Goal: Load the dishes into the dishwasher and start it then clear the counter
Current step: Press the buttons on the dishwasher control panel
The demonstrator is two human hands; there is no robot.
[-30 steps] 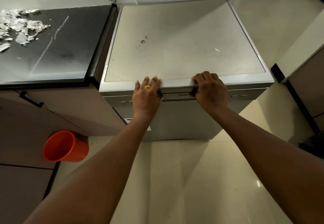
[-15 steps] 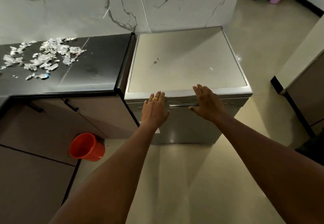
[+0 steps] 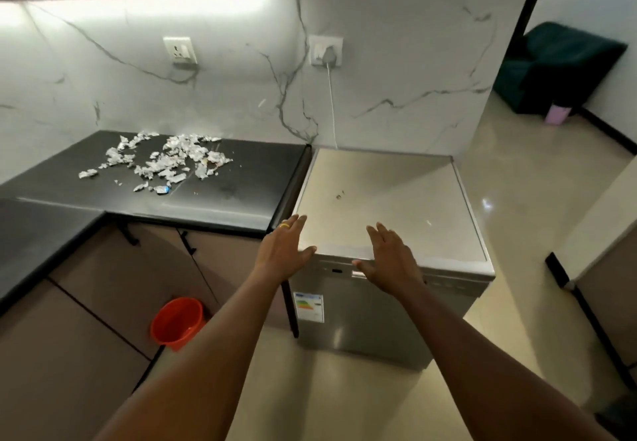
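While my fingers (image 3: pixel 293 226) lie straight and spread, holding nothing: left hand (image 3: pixel 282 254), ringed, and right hand (image 3: pixel 391 263), both over the dishwasher's (image 3: pixel 389 192) front edge, its door closed beneath them. Far left of my fingers: counter (image 3: pixel 248 182) bearing foil scraps (image 3: pixel 165 161). Below left: orange bucket (image 3: pixel 177 321).

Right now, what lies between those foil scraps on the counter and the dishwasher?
In the head view, only bare black counter lies between the foil scraps and the dishwasher; nothing stands there.
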